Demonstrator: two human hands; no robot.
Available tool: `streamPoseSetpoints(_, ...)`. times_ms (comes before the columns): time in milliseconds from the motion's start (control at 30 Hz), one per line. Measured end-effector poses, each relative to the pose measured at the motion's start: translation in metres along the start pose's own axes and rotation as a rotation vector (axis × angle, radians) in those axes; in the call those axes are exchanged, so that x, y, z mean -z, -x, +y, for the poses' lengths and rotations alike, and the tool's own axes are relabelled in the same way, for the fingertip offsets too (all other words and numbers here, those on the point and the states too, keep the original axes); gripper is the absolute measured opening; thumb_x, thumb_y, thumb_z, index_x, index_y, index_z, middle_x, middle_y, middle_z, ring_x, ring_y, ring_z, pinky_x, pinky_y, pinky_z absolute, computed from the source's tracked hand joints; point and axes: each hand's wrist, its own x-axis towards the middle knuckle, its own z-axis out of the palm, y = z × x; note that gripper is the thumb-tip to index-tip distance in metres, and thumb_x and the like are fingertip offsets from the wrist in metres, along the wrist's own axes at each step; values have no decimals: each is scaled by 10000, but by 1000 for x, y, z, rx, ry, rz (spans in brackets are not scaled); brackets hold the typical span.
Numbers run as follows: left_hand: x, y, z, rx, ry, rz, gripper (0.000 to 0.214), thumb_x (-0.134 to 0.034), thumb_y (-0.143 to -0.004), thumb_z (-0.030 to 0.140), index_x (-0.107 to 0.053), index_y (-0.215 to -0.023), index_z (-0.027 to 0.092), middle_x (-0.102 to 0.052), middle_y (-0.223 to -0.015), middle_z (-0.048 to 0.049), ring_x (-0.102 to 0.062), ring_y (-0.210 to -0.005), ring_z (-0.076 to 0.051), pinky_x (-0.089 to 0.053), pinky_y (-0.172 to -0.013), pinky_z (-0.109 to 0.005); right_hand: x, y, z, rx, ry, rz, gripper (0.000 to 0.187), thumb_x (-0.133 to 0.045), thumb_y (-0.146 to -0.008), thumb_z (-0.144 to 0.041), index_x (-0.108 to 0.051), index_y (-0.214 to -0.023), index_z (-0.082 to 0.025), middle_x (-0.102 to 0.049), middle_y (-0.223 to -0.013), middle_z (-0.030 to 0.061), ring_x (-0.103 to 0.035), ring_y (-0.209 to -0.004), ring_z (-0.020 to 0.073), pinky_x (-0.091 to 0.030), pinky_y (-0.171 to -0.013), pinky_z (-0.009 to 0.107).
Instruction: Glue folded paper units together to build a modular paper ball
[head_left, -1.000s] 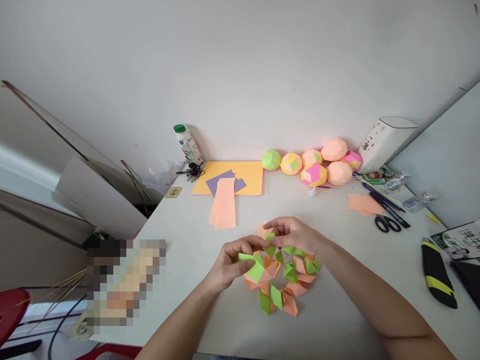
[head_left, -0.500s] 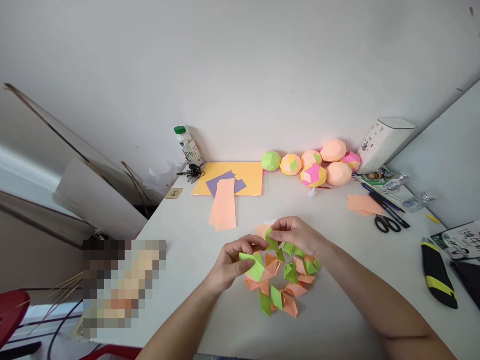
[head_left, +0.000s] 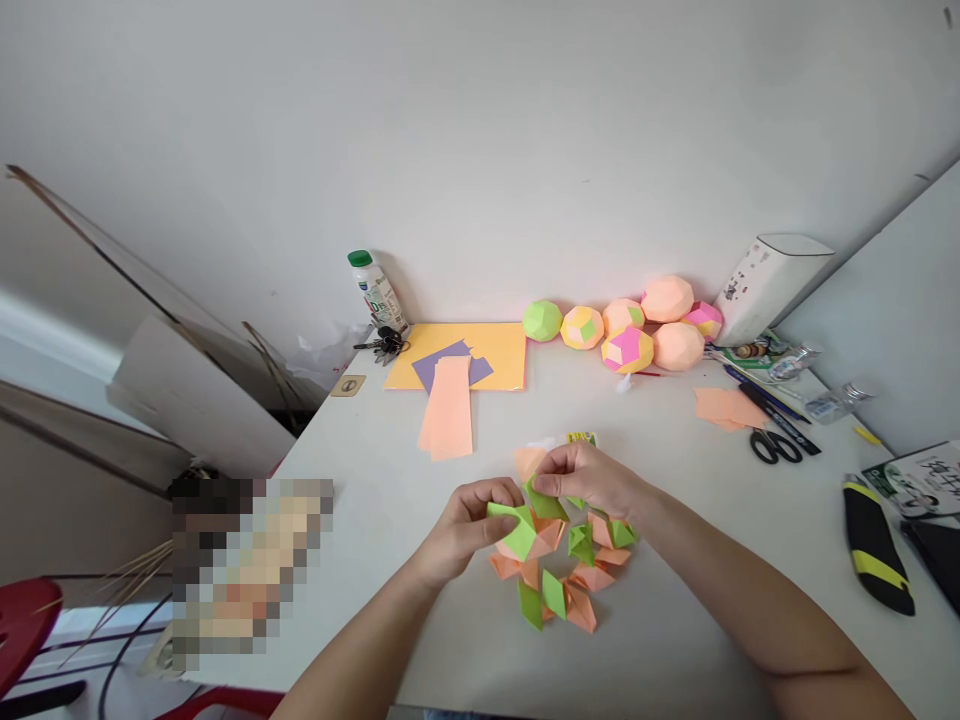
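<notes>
Far to the left of the fingers, at the edge of the white table [head_left: 360, 540], is a pixelated patch [head_left: 251, 575], its content hidden. Further in, beyond the fingers and to their left, a square tag [head_left: 348, 386] lies near a bunch of keys [head_left: 388, 344], just in front of a green-capped bottle [head_left: 380, 294]. Next comes a yellow card [head_left: 506, 355] bearing a torn purple sheet [head_left: 482, 373], with peach strips [head_left: 451, 415] lying over both and reaching toward the left fingers.

The left hand [head_left: 466, 528] grips a green-and-peach fold [head_left: 517, 535] of paper, thumb in front, fingers curled behind. Just right of that thumb is a green piece [head_left: 547, 503], pinched between the right hand's [head_left: 596, 480] thumb and fingers; whether it touches the fold is unclear. Below the fingers of both hands, on the table, sit folded pieces [head_left: 555, 597] in green and peach, several tilted on edge.

Beyond the right fingers stands a row of many-sided paper balls [head_left: 628, 350] in green, peach, yellow and pink. Farther right of those fingers are peach slips [head_left: 720, 405], a white box [head_left: 772, 285] behind, scissors [head_left: 763, 447] and pens [head_left: 784, 420]. Farthest right lies a black-and-yellow tool [head_left: 877, 550].
</notes>
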Motion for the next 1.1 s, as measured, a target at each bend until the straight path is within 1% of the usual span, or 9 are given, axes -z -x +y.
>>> streamPoseSetpoints(267, 0, 0, -1, 21, 13, 9, 176, -695, -706, 267, -574, -649, 152, -517, -726, -10, -464, -665, -130, -339, -626, -270, -2, 4, -3, -8, 5, -16, 297, -753, -683, -437, -679, -729, -153, -615, -673, -3, -542, -649, 116, -411, -615, 250)
streamPoseSetpoints(500, 2, 0, -3, 15, 10, 3, 159, -690, -710, 259, -579, -660, 158, -513, -729, -6, -454, -667, -127, -333, -627, -267, -2, 4, -4, -20, 15, -24, 301, -771, -658, -436, -688, -743, -159, -626, -703, -5, -555, -685, 123, -424, -665, 259)
streamPoseSetpoints(633, 2, 1, -3, 14, 3, 7, 163, -690, -708, 262, -576, -660, 155, -510, -727, -11, -451, -670, -130, -334, -630, -269, -2, 5, -5, -21, 25, -32, 278, -764, -673, -423, -682, -735, -164, -617, -690, -15, -545, -677, 117, -413, -651, 254)
streamPoseSetpoints(833, 1, 0, -3, 14, 13, 1, 155, -683, -707, 254, -575, -655, 157, -508, -721, -8, -448, -668, -131, -328, -627, -269, -2, 5, -5, -29, 27, -35, 299, -764, -670, -434, -678, -749, -159, -620, -717, -6, -553, -707, 125, -422, -679, 265)
streamPoseSetpoints(1100, 2, -1, -3, 15, 29, -2, 124, -680, -705, 234, -591, -663, 158, -507, -722, -3, -454, -678, -130, -330, -640, -269, -2, 4, -3, -17, 9, -50, 308, -768, -667, -436, -678, -751, -153, -615, -699, -6, -552, -689, 121, -420, -657, 256)
